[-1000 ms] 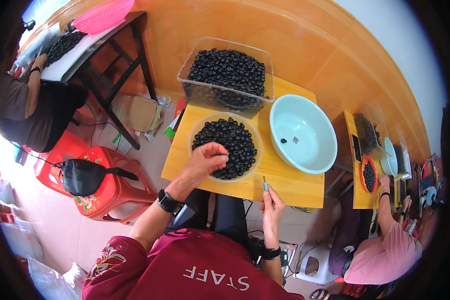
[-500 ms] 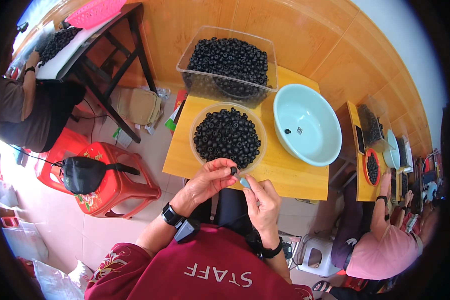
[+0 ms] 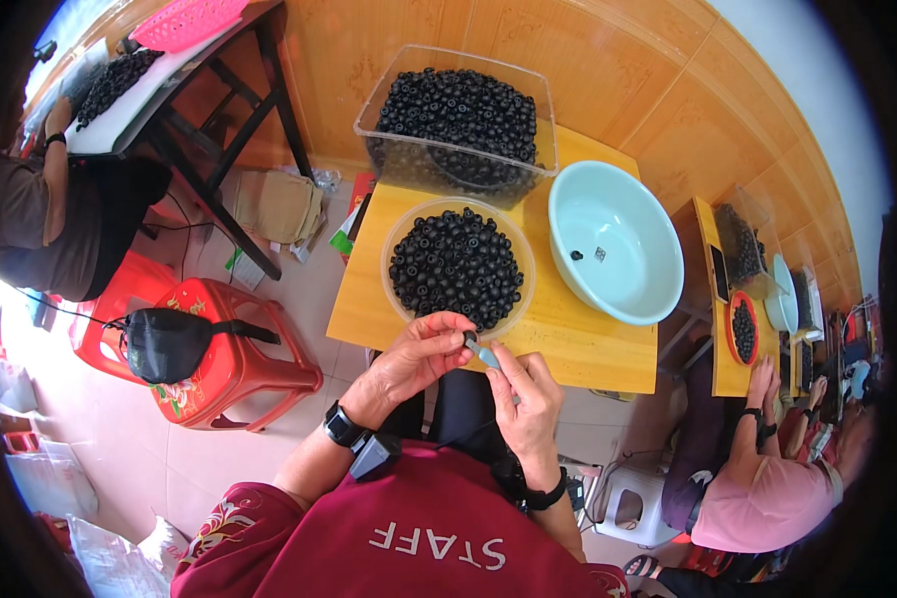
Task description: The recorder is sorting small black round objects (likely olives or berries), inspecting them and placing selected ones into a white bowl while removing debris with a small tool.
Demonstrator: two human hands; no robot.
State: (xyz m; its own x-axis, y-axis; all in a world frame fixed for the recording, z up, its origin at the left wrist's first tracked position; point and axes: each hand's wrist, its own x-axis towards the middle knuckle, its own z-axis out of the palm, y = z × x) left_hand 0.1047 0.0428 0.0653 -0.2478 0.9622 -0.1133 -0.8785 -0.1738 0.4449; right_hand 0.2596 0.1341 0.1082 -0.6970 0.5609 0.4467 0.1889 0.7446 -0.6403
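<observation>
My left hand [image 3: 419, 359] pinches a small round black piece [image 3: 470, 338] between thumb and fingertips. My right hand [image 3: 528, 404] grips a small light-blue tool [image 3: 486, 356] whose narrow greyish tip meets the piece. Both hands are at the near edge of the yellow table [image 3: 588, 364], just below a round clear tub [image 3: 529, 264]. Many black ring-like pieces [image 3: 453, 264] with holes fill that tub. To its right stands a pale blue basin [image 3: 633, 279] with one black piece [image 3: 576, 255] in it and a small patterned square mark on its bottom.
A clear rectangular bin [image 3: 409, 157] heaped with black pieces stands at the back. Red plastic stools [image 3: 239, 349] carrying a black bag [image 3: 169, 344] are on the left. One person [image 3: 40, 219] sits at a dark-legged table far left; another person in pink [image 3: 757, 503] sits at right.
The tool's tip has come up against the black piece; it was slightly apart before. The view has shifted a little. At right, the co-worker's hands have moved closer together.
</observation>
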